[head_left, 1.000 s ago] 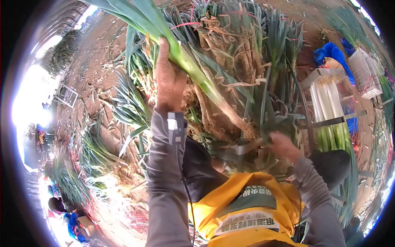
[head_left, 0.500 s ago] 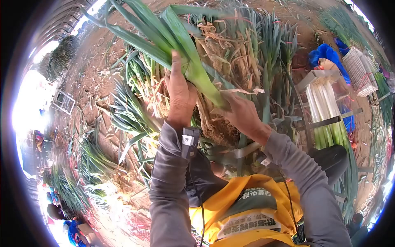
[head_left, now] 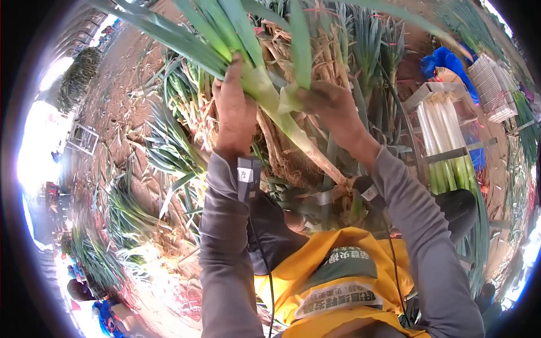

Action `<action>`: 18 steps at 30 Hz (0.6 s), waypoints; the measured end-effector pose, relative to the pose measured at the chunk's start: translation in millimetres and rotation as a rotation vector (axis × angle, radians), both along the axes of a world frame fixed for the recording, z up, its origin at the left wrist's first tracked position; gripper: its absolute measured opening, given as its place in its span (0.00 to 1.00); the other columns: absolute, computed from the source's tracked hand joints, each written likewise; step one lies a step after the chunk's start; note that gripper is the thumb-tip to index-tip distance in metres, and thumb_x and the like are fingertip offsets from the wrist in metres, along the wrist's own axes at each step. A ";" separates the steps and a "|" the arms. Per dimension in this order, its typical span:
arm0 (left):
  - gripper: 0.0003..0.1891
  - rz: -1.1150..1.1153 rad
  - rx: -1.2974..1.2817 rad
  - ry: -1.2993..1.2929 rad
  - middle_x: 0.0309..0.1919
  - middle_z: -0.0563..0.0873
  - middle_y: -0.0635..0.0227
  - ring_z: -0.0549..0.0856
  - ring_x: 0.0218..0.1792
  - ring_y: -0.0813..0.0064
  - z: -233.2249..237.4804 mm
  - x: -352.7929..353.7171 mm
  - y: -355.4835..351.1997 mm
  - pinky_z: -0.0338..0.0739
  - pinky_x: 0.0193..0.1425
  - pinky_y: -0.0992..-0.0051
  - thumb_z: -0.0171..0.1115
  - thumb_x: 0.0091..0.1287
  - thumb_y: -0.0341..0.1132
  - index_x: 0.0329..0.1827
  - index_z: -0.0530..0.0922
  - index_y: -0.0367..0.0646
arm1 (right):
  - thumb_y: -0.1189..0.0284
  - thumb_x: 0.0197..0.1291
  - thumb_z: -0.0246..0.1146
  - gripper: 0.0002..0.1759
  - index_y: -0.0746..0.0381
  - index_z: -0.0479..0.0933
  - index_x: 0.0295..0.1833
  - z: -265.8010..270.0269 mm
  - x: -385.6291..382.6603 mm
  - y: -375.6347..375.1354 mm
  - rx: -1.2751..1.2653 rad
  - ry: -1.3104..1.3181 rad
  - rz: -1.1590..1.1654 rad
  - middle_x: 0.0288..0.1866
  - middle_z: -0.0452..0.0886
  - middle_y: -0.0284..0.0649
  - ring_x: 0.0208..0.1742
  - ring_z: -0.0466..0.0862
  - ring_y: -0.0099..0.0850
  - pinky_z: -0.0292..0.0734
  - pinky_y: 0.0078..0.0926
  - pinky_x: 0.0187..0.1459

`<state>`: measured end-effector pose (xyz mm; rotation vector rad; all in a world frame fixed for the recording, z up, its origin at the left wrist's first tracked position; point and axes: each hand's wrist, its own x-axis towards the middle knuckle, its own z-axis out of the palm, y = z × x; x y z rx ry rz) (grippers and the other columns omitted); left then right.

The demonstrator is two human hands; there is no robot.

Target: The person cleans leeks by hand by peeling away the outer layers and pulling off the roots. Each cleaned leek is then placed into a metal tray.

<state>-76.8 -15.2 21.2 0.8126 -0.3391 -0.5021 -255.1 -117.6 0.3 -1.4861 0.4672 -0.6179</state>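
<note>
1 pale crate (head_left: 493, 90) sits beside blue sheeting (head_left: 443, 59), perhaps plastic.

A partly peeled leek (head_left: 294, 132) slants, roots (head_left: 344, 185) at lower right.

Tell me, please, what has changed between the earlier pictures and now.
The right hand moved up and leftward in the picture, from near the roots of the leek, and took hold of a leaf. The left hand kept its grip on the leek; the white-stemmed leeks stayed put.
</note>
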 end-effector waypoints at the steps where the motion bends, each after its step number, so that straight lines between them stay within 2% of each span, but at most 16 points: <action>1: 0.13 0.066 -0.033 -0.030 0.45 0.87 0.70 0.86 0.45 0.74 1.3 0.3 -3.4 0.83 0.49 0.70 0.72 0.68 0.34 0.52 0.82 0.44 | 0.66 0.69 0.67 0.15 0.68 0.83 0.51 6.5 -5.4 -2.0 -0.084 0.065 0.026 0.36 0.84 0.36 0.34 0.79 0.21 0.74 0.25 0.35; 2: 0.13 0.068 -0.035 -0.035 0.45 0.87 0.70 0.86 0.45 0.74 3.5 5.0 -3.9 0.83 0.49 0.70 0.72 0.68 0.34 0.52 0.82 0.44 | 0.66 0.70 0.66 0.15 0.68 0.83 0.50 8.6 -10.8 -3.4 -0.166 0.135 0.055 0.36 0.83 0.35 0.34 0.78 0.20 0.72 0.25 0.35; 3: 0.14 0.061 -0.042 -0.051 0.46 0.87 0.70 0.86 0.46 0.74 6.1 8.6 0.2 0.83 0.50 0.69 0.73 0.68 0.35 0.53 0.82 0.43 | 0.65 0.70 0.65 0.15 0.69 0.81 0.44 -5.6 -15.6 -4.6 -0.159 0.001 0.079 0.33 0.81 0.35 0.34 0.77 0.21 0.71 0.26 0.36; 4: 0.14 0.054 -0.050 -0.066 0.47 0.87 0.70 0.86 0.47 0.74 11.9 8.8 4.1 0.83 0.51 0.68 0.73 0.68 0.35 0.54 0.82 0.43 | 0.65 0.70 0.65 0.15 0.69 0.81 0.44 -15.2 -25.9 -6.7 -0.155 0.005 0.089 0.33 0.81 0.35 0.34 0.77 0.21 0.71 0.26 0.36; 6: 0.16 0.061 -0.065 -0.046 0.48 0.87 0.70 0.86 0.47 0.73 17.2 8.8 11.6 0.83 0.52 0.67 0.73 0.68 0.36 0.55 0.81 0.43 | 0.65 0.70 0.65 0.14 0.68 0.80 0.42 -32.9 -56.7 -13.3 -0.239 0.168 0.110 0.32 0.80 0.36 0.35 0.76 0.21 0.71 0.26 0.36; 8: 0.20 0.031 -0.060 -0.066 0.52 0.86 0.64 0.86 0.51 0.67 17.1 13.1 19.6 0.83 0.57 0.64 0.68 0.71 0.35 0.63 0.77 0.39 | 0.65 0.69 0.65 0.14 0.68 0.82 0.44 -69.7 -97.7 -20.0 -0.381 0.417 0.221 0.33 0.82 0.42 0.37 0.82 0.29 0.74 0.30 0.38; 10: 0.20 0.057 -0.082 -0.047 0.53 0.86 0.62 0.87 0.51 0.66 19.8 13.4 23.2 0.83 0.58 0.63 0.68 0.72 0.35 0.63 0.76 0.38 | 0.64 0.68 0.65 0.15 0.66 0.82 0.50 -123.5 -145.6 -24.4 -0.722 0.882 0.220 0.43 0.85 0.48 0.43 0.86 0.41 0.78 0.38 0.44; 11: 0.20 0.086 -0.103 -0.067 0.52 0.86 0.61 0.87 0.51 0.66 20.1 18.0 26.8 0.84 0.58 0.64 0.68 0.72 0.35 0.64 0.76 0.38 | 0.64 0.68 0.65 0.15 0.66 0.82 0.50 -138.8 -163.6 -27.2 -0.721 0.878 0.222 0.43 0.85 0.48 0.43 0.86 0.41 0.78 0.38 0.44; 13: 0.21 0.157 -0.088 -0.080 0.53 0.85 0.62 0.86 0.53 0.66 17.8 30.5 31.4 0.84 0.57 0.65 0.67 0.72 0.34 0.64 0.76 0.38 | 0.60 0.67 0.66 0.21 0.60 0.80 0.60 -130.9 -169.5 -23.5 -0.825 1.216 0.251 0.55 0.84 0.49 0.50 0.85 0.50 0.79 0.45 0.52; 14: 0.21 0.146 -0.076 -0.069 0.53 0.85 0.62 0.86 0.53 0.66 12.5 31.6 32.2 0.84 0.57 0.65 0.67 0.72 0.34 0.64 0.76 0.38 | 0.59 0.66 0.66 0.25 0.57 0.77 0.65 -131.3 -168.9 -23.3 -0.882 0.952 0.133 0.58 0.83 0.47 0.52 0.85 0.49 0.79 0.45 0.56; 15: 0.21 0.140 -0.070 -0.046 0.54 0.85 0.62 0.86 0.54 0.65 9.3 31.0 30.4 0.83 0.58 0.64 0.67 0.71 0.34 0.64 0.75 0.38 | 0.58 0.66 0.67 0.29 0.54 0.74 0.69 -85.4 -141.3 -11.9 -0.932 0.691 0.007 0.61 0.81 0.44 0.55 0.84 0.47 0.78 0.45 0.59; 17: 0.21 0.147 -0.097 -0.040 0.54 0.85 0.62 0.85 0.55 0.64 7.3 35.9 19.5 0.82 0.60 0.62 0.67 0.71 0.33 0.65 0.75 0.39 | 0.58 0.64 0.68 0.32 0.54 0.71 0.72 -30.4 -99.0 -4.8 -1.056 0.380 0.039 0.63 0.80 0.44 0.60 0.82 0.47 0.79 0.42 0.60; 18: 0.21 0.130 -0.108 -0.038 0.54 0.85 0.62 0.85 0.55 0.64 7.7 35.8 15.9 0.82 0.60 0.62 0.67 0.71 0.33 0.65 0.75 0.39 | 0.62 0.64 0.68 0.30 0.56 0.73 0.70 -15.3 -77.5 3.7 -1.072 0.230 0.054 0.61 0.80 0.44 0.59 0.82 0.46 0.79 0.41 0.57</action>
